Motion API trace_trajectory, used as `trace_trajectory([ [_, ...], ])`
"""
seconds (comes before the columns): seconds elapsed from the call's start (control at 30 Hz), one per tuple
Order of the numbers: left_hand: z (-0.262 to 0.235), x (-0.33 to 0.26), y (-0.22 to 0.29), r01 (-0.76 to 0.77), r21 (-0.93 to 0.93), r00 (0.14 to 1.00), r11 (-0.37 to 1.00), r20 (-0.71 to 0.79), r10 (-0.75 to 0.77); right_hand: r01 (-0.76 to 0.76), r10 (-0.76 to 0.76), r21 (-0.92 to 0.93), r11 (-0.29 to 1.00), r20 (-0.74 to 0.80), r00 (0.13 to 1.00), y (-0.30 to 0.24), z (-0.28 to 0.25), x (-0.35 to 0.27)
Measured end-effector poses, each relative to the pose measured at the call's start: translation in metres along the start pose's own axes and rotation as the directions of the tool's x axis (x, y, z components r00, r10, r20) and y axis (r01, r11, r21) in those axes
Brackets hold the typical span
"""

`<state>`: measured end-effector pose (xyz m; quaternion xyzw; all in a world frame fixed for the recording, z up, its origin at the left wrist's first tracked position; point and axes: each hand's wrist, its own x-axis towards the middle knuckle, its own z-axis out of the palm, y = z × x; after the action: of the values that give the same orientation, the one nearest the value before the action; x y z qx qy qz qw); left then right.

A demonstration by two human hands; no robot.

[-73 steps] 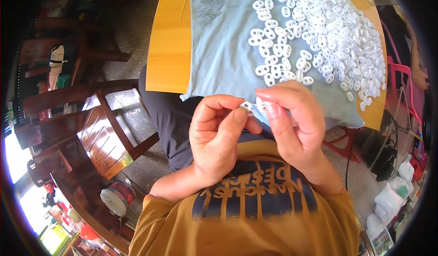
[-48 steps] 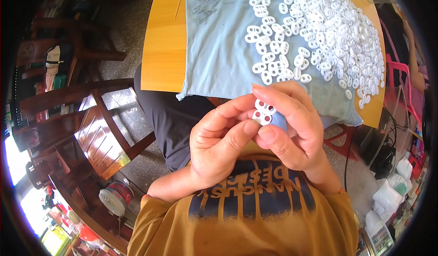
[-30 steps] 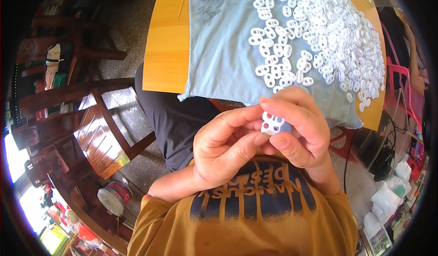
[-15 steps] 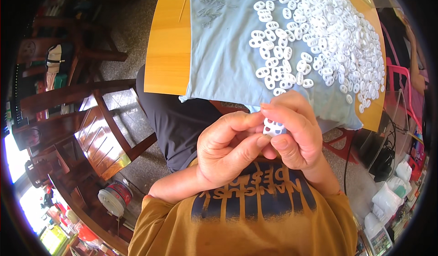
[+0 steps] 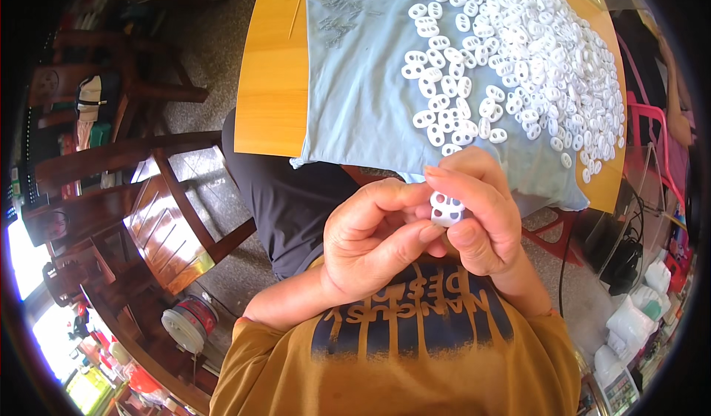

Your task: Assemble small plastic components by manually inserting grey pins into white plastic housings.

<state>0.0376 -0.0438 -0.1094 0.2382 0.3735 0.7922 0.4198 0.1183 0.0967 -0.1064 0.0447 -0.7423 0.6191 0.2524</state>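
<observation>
Your two hands meet close in front of your chest, above your mustard-yellow T-shirt (image 5: 415, 357), and between them sits a small white plastic two-holed piece (image 5: 446, 210). Your left hand (image 5: 370, 242) curls around it from the left, thumb and forefinger pressed to its near side; your right hand (image 5: 478, 212) closes over it from the right and above, fingertips (image 5: 474, 232) pinched on its edge, so both hands grip the one piece and only its holed face shows between them. Just beyond your knuckles, the near edge of a pale blue cloth (image 5: 363, 90) hangs over the rim of a round yellow wooden table (image 5: 270, 68). On that cloth lies a large heap of white plastic two-holed pieces (image 5: 533, 53), thickest toward the far right, its nearest stragglers lying just above your right hand, apart from the piece you hold. To your left stands a dark wooden chair (image 5: 148, 208), and a small round tin with a red band (image 5: 189, 321) rests on the floor below it.
</observation>
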Motion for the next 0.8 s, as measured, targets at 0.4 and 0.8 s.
trace_trajectory([
  [0.4,0.005,0.0,-0.002,-0.005,0.031,0.999,0.999,-0.05,0.006,0.08,-0.088,-0.124,0.989,-0.06,0.994,0.004,0.006,-0.001],
  [0.8,0.005,-0.003,-0.001,-0.03,0.103,0.998,0.994,-0.061,0.036,0.205,-0.234,-0.199,0.958,-0.135,0.963,0.016,0.016,-0.006],
])
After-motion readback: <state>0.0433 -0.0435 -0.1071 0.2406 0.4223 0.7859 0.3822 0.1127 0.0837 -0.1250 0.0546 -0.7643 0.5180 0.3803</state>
